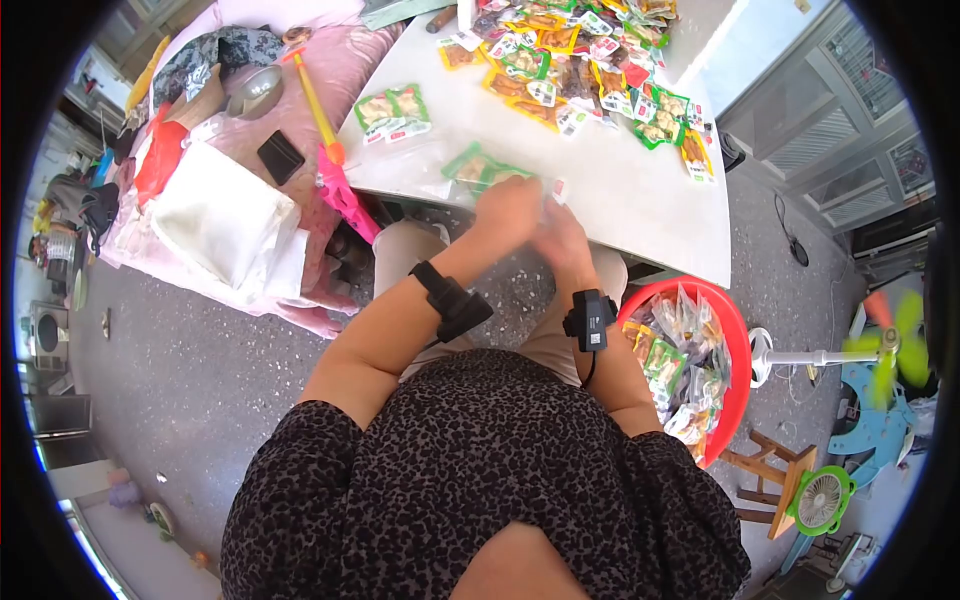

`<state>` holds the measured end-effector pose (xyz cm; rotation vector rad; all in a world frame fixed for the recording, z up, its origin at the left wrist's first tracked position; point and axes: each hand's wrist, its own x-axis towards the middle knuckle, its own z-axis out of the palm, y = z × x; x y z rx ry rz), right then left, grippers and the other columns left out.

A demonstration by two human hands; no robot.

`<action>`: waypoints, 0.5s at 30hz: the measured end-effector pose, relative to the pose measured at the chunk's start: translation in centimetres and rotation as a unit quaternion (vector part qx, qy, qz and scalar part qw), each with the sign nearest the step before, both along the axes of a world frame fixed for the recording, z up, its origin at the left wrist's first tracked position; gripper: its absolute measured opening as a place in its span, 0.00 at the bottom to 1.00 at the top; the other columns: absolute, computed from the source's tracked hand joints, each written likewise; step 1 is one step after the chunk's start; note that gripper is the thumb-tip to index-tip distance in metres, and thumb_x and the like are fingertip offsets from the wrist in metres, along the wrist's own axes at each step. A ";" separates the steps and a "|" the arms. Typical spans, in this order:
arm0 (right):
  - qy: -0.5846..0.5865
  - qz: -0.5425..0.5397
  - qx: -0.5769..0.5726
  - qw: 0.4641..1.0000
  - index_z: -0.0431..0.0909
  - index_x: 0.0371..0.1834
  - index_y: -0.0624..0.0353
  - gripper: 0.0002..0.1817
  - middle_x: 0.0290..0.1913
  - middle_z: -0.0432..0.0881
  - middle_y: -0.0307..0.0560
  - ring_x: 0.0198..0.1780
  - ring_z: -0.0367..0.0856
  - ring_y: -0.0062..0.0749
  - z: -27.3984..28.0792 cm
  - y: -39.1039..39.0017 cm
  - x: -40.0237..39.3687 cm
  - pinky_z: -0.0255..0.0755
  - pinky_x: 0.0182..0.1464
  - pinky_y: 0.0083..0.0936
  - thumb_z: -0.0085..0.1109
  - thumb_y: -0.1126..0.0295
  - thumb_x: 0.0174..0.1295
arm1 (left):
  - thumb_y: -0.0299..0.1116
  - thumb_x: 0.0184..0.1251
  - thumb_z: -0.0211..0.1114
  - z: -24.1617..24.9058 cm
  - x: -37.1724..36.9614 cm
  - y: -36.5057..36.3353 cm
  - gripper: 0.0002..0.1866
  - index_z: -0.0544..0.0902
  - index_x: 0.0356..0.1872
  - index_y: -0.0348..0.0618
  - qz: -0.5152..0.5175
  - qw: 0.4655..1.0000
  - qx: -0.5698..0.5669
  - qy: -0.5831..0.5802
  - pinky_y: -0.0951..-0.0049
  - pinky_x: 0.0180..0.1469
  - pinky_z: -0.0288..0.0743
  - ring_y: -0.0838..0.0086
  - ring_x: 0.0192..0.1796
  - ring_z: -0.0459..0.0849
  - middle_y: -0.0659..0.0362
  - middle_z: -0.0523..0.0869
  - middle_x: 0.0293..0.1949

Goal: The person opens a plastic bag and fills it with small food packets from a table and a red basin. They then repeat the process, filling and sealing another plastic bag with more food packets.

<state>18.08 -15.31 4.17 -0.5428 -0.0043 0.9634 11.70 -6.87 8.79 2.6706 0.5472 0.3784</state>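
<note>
At the table's near edge, my left hand (508, 210) is closed on a clear plastic bag (425, 172). A green snack packet (478, 165) shows in or under the plastic, just beyond my knuckles. Close beside it, my right hand (562, 240) is smeared by motion, its fingers by the bag's right end, and I cannot tell what it grips. Two green-and-white snack packets (392, 112) lie side by side farther up on the left of the white table (640, 215).
A large pile of yellow, green and brown snack packets (560, 60) covers the table's far side. By my right leg stands a red tub (738, 375) of filled clear bags. The pink-covered bed (335, 65) at left holds a phone (280, 157), white sheets (225, 215) and a bowl (256, 92).
</note>
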 end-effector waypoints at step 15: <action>-0.651 0.052 -0.337 0.678 0.71 0.28 0.65 0.08 0.22 0.73 0.42 0.22 0.68 0.20 -0.8 0.8 1.8 0.63 0.22 0.17 0.49 0.70 0.53 | 0.32 0.52 0.49 -3.3 -0.8 0.6 0.07 0.72 0.29 0.41 0.002 0.997 -0.051 -0.050 0.61 0.36 0.67 0.57 0.37 0.74 0.52 0.76 0.30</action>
